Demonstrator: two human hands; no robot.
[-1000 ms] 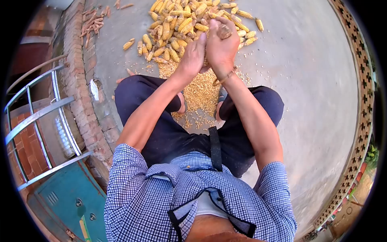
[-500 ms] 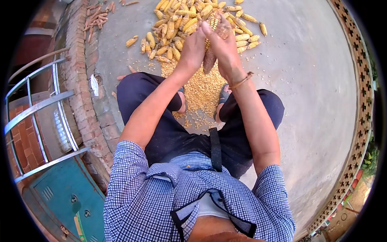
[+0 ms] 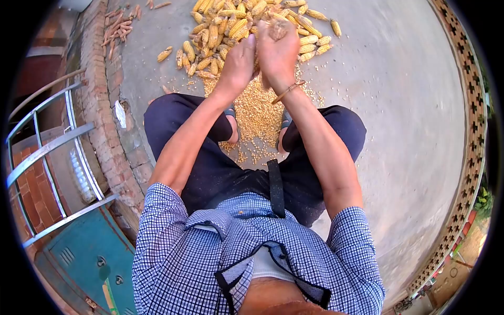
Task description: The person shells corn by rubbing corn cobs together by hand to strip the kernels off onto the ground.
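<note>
Above the kernel heap, my left hand (image 3: pixel 237 65) and my right hand (image 3: pixel 279 56) are pressed close together. Both are closed. The rough, brownish end of a bare corn cob (image 3: pixel 277 30) shows at the top of my right hand. The ear of corn that lay between the palms is now mostly hidden by my fingers and thumbs. Loose yellow kernels (image 3: pixel 254 113) cover the ground below, between my feet. Just beyond my hands lies a pile of yellow ears of corn (image 3: pixel 212 35).
Several stripped, reddish cobs (image 3: pixel 118 31) lie by the low brick edging (image 3: pixel 107 121) at left. A metal railing (image 3: pixel 52 147) and a teal metal door (image 3: pixel 89 252) stand at lower left. A perforated brick border (image 3: pixel 467 105) curves along the right side of the concrete.
My hands have turned and closed further round the corn, hiding the kernelled ear and the hanging cob seen before. The view has shifted slightly, so the ground and pile appear higher and further left.
</note>
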